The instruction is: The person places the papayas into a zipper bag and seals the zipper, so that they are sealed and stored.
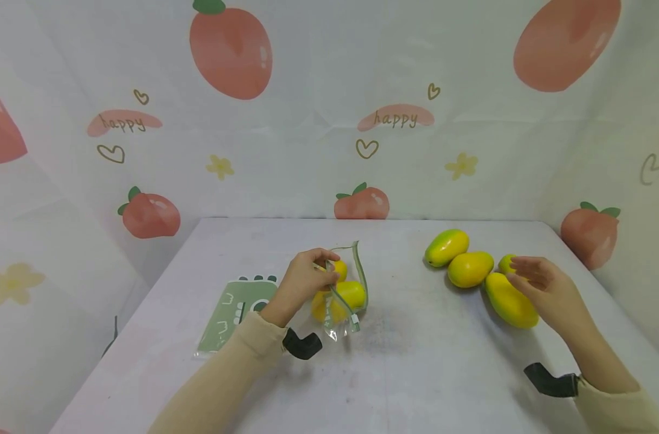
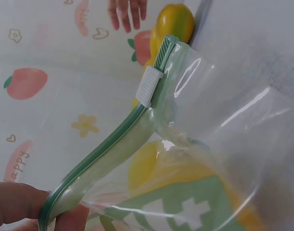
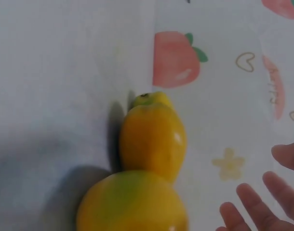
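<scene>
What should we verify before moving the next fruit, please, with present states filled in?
1. Clear plastic bag with green zip edges held: ok, left hand pinches its rim.
2. Bag mouth open: ok, the edges stand apart.
3. White plastic slider near one zip end: ok.
4. Right hand holding fruit: not ok, it holds nothing.
5. Glossy oval yellow-green fruits nearby: ok, four lie near the right hand.
6. Room beside the yellow fruits inside the bag: cannot tell.

Soft, even light, probably from overhead, brightens the head view, leaving faint shadows on the table (image 1: 405,380). Both wrist views are dimmer and greyer: white glare streaks the plastic bag (image 2: 188,86), darker shadows edge the fruit (image 3: 153,142), and fine detail looks soft.
</scene>
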Demonstrator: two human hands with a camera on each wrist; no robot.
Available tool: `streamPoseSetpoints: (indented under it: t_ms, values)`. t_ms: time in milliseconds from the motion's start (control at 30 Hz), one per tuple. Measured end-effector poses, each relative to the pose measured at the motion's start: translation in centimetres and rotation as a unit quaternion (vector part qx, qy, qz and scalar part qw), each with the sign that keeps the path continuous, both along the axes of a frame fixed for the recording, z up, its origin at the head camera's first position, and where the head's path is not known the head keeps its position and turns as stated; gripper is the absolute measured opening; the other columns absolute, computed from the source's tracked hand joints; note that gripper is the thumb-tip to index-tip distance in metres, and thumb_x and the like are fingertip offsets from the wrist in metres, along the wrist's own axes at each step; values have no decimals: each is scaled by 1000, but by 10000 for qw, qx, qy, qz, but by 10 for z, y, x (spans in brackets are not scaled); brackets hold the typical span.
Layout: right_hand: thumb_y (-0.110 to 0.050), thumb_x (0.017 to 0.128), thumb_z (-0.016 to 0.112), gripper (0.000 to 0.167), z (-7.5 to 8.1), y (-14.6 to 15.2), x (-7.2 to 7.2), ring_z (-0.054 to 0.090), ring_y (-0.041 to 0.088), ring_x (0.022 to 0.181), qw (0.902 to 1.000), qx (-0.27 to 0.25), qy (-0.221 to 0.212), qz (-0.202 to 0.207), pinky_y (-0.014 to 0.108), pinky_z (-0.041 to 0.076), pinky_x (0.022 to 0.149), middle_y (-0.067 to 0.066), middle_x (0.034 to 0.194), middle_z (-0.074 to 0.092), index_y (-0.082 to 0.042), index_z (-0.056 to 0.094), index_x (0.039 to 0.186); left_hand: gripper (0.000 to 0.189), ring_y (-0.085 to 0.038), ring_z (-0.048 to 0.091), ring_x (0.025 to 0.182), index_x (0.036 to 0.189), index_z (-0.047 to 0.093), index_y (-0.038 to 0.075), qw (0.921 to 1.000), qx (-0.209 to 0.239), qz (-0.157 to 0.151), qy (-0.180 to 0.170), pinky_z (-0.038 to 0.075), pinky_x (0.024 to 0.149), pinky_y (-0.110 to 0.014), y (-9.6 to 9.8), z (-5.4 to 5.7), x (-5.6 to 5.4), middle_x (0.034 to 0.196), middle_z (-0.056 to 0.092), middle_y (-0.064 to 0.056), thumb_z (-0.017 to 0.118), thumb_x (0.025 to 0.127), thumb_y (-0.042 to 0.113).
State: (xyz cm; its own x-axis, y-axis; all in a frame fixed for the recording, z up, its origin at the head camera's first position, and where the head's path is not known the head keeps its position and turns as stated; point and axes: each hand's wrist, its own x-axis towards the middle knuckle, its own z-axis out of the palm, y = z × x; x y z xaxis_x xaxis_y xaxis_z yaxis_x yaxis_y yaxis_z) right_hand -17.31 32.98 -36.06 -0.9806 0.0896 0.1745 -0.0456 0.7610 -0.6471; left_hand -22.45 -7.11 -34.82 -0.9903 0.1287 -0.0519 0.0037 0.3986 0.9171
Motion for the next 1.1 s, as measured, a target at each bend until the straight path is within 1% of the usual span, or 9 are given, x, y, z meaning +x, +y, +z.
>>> streamPoseSetpoints:
  t_ms: [33, 67, 100, 133, 200, 333, 433, 600, 1100]
  values:
    - [-35, 99, 51, 53, -1, 1, 0, 49, 48, 116, 10000, -10, -96, 6, 47, 53, 89, 31, 130, 52, 5, 44, 133, 31, -18, 60, 68, 112, 67, 2, 10000, 30, -14, -4, 60, 68, -28, 0, 0, 0, 93, 55, -10, 70, 81, 2]
    - [-34, 100, 51, 54, -3, 2, 1, 48, 49, 117, 9998, -41, -183, 25, 51, 51, 91, 33, 131, 50, 6, 43, 134, 31, -18, 60, 68, 112, 67, 2, 10000, 50, -24, -14, 60, 68, -28, 0, -1, 0, 93, 55, -10, 70, 81, 1]
    - [-34, 100, 51, 54, -4, 4, 1, 47, 50, 117, 9997, -46, -254, 42, 52, 50, 91, 34, 131, 49, 7, 43, 134, 31, -18, 61, 68, 112, 67, 2, 10000, 63, -32, -19, 60, 68, -28, 0, -1, 0, 93, 55, -10, 70, 81, 1]
    - [-35, 100, 51, 55, -6, 6, 2, 47, 51, 116, 9994, -34, -332, 54, 61, 46, 89, 34, 132, 49, 7, 42, 134, 31, -18, 60, 68, 112, 67, 2, 10000, 65, -34, -21, 60, 68, -28, 0, -1, 0, 94, 55, -11, 70, 81, 1]
    - [-35, 100, 50, 57, -8, 9, 2, 46, 52, 116, 9986, -53, -503, 122, 66, 43, 90, 36, 133, 46, 8, 41, 135, 31, -18, 60, 68, 112, 67, 2, 10000, 60, -33, -27, 60, 68, -28, 0, 0, 1, 94, 55, -11, 70, 81, 1]
    - [-39, 99, 50, 62, -13, 15, 3, 45, 54, 116, 9967, 129, -781, 206, 65, 45, 90, 38, 134, 43, 9, 39, 136, 32, -18, 60, 69, 113, 67, 2, 10000, 56, -20, -44, 60, 68, -28, 0, 1, 1, 94, 55, -11, 70, 81, 1]
    - [-40, 99, 49, 64, -15, 16, 4, 43, 56, 119, 9954, 211, -899, 255, 67, 43, 92, 38, 136, 41, 10, 38, 137, 32, -18, 60, 69, 113, 67, 2, 10000, 36, -7, -63, 60, 68, -28, 1, 2, 2, 95, 55, -11, 70, 81, 2]
    - [-40, 99, 50, 64, -18, 17, 5, 41, 56, 121, 9953, 236, -906, 227, 69, 38, 94, 37, 137, 40, 10, 38, 137, 32, -18, 60, 68, 114, 67, 2, 10000, 53, -14, -69, 60, 69, -28, 1, 3, 3, 95, 55, -11, 70, 81, 2]
    - [-41, 97, 54, 69, -23, 24, 1, 37, 57, 121, 9937, 404, -1046, 85, 70, 37, 95, 39, 137, 35, 12, 35, 138, 31, -18, 59, 69, 112, 67, 3, 10000, 4, -14, -50, 60, 70, -27, 0, 1, 1, 94, 54, -10, 71, 82, 3]
